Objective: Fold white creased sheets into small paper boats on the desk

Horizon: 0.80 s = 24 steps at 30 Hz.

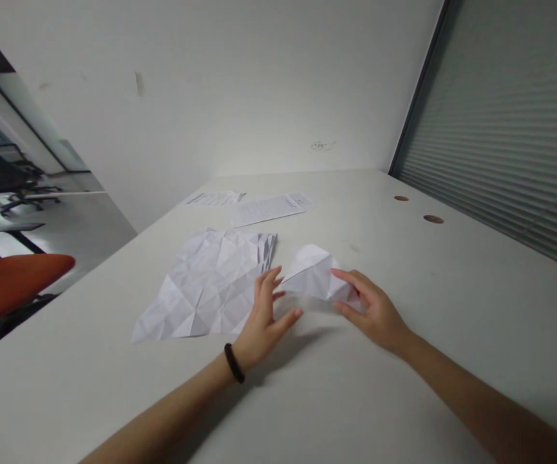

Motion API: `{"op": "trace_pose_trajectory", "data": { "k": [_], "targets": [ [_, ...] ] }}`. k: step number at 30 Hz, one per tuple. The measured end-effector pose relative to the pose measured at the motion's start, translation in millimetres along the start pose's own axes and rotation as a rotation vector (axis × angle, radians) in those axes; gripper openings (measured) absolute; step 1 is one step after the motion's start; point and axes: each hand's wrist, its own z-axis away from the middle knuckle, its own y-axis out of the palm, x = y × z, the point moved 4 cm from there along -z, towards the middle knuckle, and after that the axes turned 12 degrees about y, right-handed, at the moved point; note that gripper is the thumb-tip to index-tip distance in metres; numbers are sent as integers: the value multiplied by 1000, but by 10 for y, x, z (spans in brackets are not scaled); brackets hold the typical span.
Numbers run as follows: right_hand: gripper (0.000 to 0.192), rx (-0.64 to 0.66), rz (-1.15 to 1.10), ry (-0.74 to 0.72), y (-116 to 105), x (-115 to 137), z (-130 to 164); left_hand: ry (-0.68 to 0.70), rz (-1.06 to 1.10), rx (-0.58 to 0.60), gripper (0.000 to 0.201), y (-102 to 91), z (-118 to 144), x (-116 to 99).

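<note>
A partly folded sheet of white paper (311,274) is raised a little above the table, its right side pinched between the thumb and fingers of my right hand (368,309). Close to the paper's left corner is my left hand (264,322), thumb and fingers spread apart; whether a fingertip touches that corner I cannot tell. A black band circles the left wrist. Just left of this hand lies a stack of creased white paper sheets (210,283), marked all over with fold lines and with layered edges at its right.
Printed sheets (271,209) lie farther back, with another printed paper (215,198) to their left. The white table (452,290) has two round holes at the right, beside window blinds (500,142). A wall closes the back. An orange chair (17,277) stands off the left edge.
</note>
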Motion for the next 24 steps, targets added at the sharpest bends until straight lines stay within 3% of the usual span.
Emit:
{"op": "trace_pose_trajectory", "data": {
  "k": [4,9,12,17,22,24],
  "targets": [
    [49,44,275,-224,117,121,99,-269,598,24,59,191,44,90],
    [53,26,340,-262,130,90,99,-377,848,-113,53,197,11,55],
    [52,22,328,-240,111,61,83,-395,903,-148,47,176,0,40],
    [46,132,293,-110,161,8,72,-392,851,-193,26,141,2,93],
    [33,-1,78,34,138,-60,8,-411,744,-64,27,165,5,71],
    [32,16,-60,107,152,-104,-18,-407,706,4,28,182,8,47]
  ]
}}
